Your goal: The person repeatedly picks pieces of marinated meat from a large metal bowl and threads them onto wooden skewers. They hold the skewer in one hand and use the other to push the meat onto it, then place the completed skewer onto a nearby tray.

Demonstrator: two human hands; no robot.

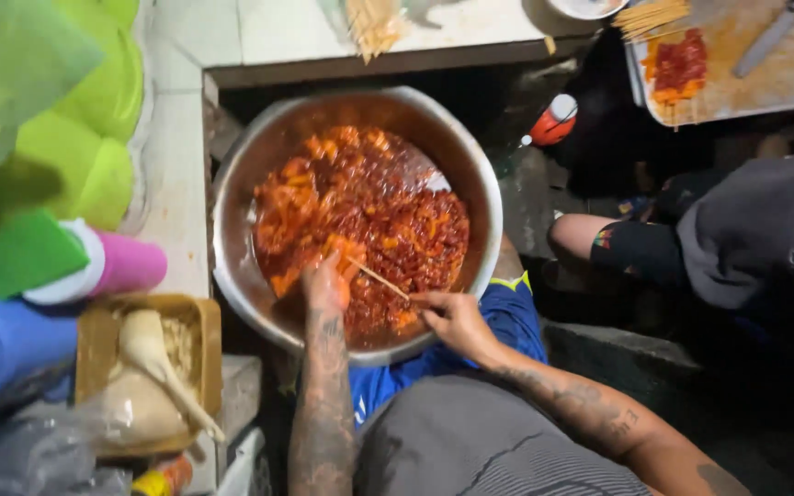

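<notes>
A big metal bowl rests on my lap, filled with red marinated meat pieces. My left hand reaches into the bowl and pinches a piece of the meat at the near edge of the pile. My right hand sits at the bowl's near rim and grips a thin wooden skewer, whose tip points left toward the left hand's fingers. Both forearms are tattooed.
Another person in dark clothes sits at right. A metal tray with skewered meat, loose sticks and a knife lies top right. Green plastic bowls, a pink-and-white bottle and a wooden box crowd the left. A red-capped bottle lies behind the bowl.
</notes>
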